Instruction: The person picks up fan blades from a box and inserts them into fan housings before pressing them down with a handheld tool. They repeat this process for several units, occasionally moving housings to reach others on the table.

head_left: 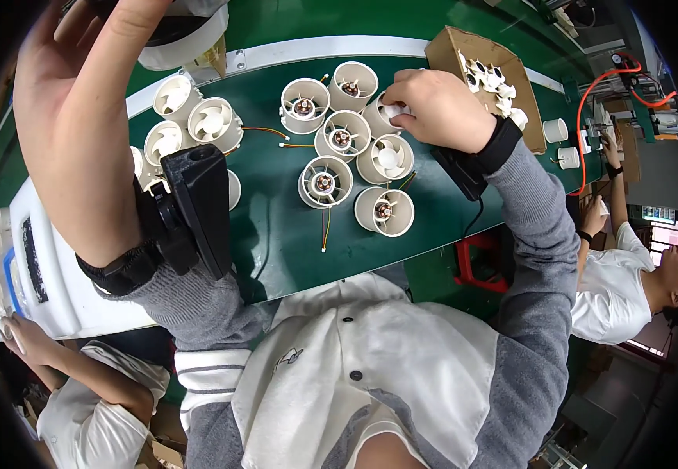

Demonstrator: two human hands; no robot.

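My left hand (73,102) is raised at the upper left, close to the camera. Its thumb and fingers are spread apart, and the picture's edge cuts off their tips. Over the group of white fan housings on the right, my right hand (440,105) is closed, its fingertips pinching a white fan impeller (392,111) at the mouth of one housing (376,123). Several nearby housings, such as the front one (326,182), show copper-wound motors inside. Another housing (387,159) beside my right hand has a white impeller in it.
Left of centre stand several housings with impellers (212,121). A cardboard box (532,102) of white impellers sits at the far right of the green table (269,242). Black devices are strapped to both my wrists. One person works at the lower left, another at the right.
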